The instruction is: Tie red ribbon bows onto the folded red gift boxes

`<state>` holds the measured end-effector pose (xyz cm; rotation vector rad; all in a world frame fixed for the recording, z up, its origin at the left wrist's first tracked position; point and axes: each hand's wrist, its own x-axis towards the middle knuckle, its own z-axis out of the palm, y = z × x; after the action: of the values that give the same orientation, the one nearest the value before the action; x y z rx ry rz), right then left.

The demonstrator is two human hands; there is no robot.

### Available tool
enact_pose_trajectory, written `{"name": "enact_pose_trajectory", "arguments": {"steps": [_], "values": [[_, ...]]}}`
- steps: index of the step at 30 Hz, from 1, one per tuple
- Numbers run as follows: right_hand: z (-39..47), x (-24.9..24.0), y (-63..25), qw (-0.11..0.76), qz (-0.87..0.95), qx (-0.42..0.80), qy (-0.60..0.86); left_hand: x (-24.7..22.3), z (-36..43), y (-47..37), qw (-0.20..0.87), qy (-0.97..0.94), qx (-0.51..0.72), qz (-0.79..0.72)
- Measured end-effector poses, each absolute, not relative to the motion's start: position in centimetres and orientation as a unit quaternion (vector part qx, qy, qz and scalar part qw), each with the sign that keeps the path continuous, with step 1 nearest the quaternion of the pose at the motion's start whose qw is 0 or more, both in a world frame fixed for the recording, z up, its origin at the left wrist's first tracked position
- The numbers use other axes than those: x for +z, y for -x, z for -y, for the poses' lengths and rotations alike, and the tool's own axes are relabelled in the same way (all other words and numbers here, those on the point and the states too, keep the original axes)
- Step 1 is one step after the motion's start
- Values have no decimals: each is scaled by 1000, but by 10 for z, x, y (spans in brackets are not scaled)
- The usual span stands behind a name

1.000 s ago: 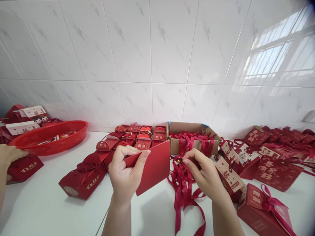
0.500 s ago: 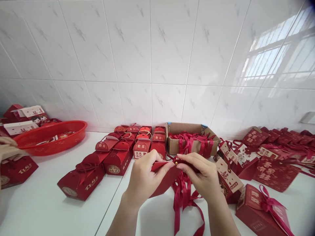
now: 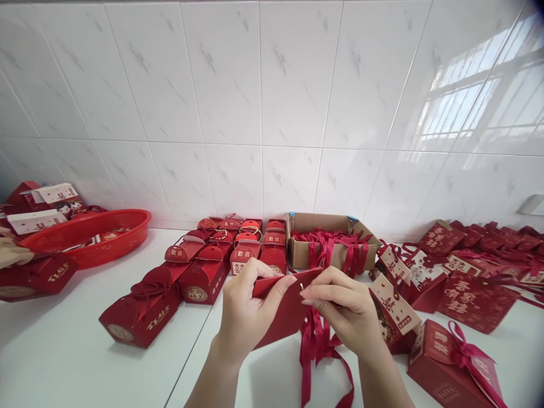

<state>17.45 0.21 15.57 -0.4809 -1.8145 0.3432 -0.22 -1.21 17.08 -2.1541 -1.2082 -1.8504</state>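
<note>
Between my hands, above the table, is a red paper gift box with its top edges raised. My left hand is closed on its left side, thumb on the near face and fingers behind. My right hand pinches a small gold-coloured fitting by the box's right edge; its exact kind is too small to make out. Below my right hand, dark pink ribbons trail over the table. A closed gift box with a ribbon bow sits to the right of my right forearm.
Behind my hands stands a cardboard carton of ribbons. Rows of red boxes fill the left middle; more boxes and bags crowd the right. At left are a red plastic basin and another person's gloved hand holding a box.
The gold-coloured fitting has turned edge-on in my right fingers, and the box's face has swung into fuller view. At left, the other person's hand and box have lifted and shifted.
</note>
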Motion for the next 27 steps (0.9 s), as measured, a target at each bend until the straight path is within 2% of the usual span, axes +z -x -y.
{"name": "enact_pose_trajectory", "arguments": {"steps": [5, 11, 16, 20, 27], "values": [[-1, 153, -169, 580, 777, 68, 236, 170, 14, 0, 11, 718, -603, 348], [1, 151, -168, 592, 767, 40, 244, 168, 15, -1, 15, 734, -599, 320], [4, 149, -166, 649, 713, 44, 260, 168, 11, -3, 18, 739, -622, 256], [6, 150, -165, 687, 652, 89, 307, 167, 10, -1, 22, 748, -628, 212], [10, 154, -176, 629, 664, 265, 305, 170, 15, 4, 69, 790, -588, 159]]}}
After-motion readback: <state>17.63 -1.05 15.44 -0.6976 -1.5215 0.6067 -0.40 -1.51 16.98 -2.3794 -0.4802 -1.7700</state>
